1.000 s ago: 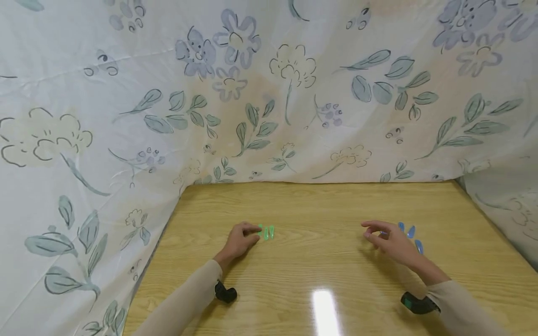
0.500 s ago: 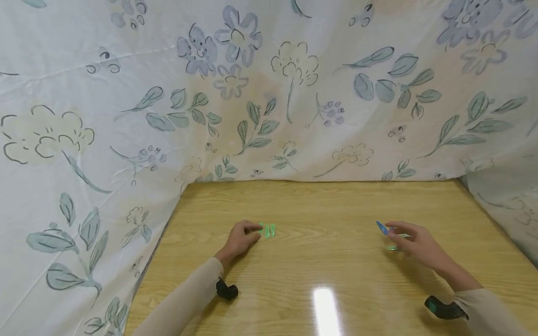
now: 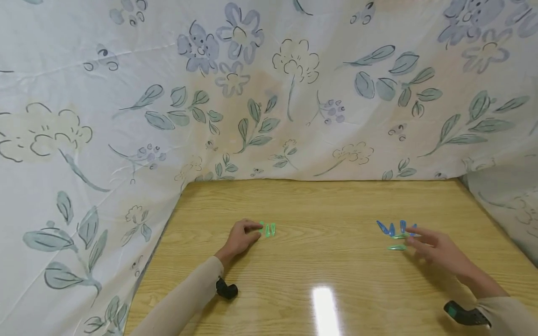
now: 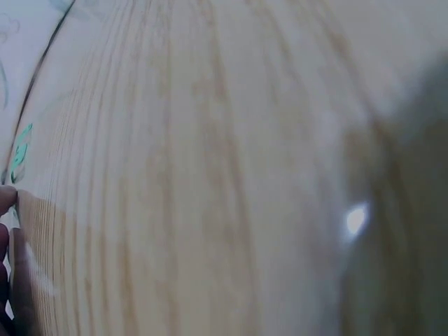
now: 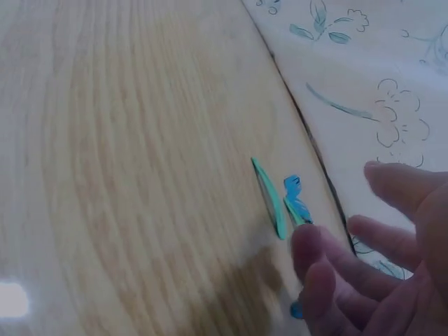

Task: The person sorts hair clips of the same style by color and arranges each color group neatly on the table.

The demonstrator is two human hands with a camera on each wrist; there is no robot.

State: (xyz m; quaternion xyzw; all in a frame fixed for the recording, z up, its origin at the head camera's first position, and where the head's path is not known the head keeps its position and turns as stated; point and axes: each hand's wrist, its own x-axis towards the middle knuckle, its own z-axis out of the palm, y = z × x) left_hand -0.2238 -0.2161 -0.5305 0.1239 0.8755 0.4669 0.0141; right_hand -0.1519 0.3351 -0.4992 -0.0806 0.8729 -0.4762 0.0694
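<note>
Green snap hair clips (image 3: pixel 267 230) lie in a small group on the left part of the table. My left hand (image 3: pixel 241 240) rests beside them, thumb and index fingertips right at the leftmost clip, fingers relaxed. On the right, several blue snap hair clips (image 3: pixel 382 227) stand in a fanned row, with a green hair clip (image 3: pixel 396 247) and another green hair clip (image 3: pixel 399 236) just in front. My right hand (image 3: pixel 437 247) hovers at the right end of this row, fingers loosely bent and apart, overlapping the last blue clip. In the right wrist view the thumb (image 5: pixel 308 248) overlaps part of the clips.
The wood-grain table (image 3: pixel 319 200) is bordered by a floral cloth (image 3: pixel 294 116) at the back and sides. A bright light reflection (image 3: pixel 325 308) shows near the front. Black wrist cameras (image 3: pixel 227 289) sit on both sleeves.
My right hand has moved right and slightly toward me, uncovering the blue clips and the two green ones. My left hand has stayed in place by its green clips.
</note>
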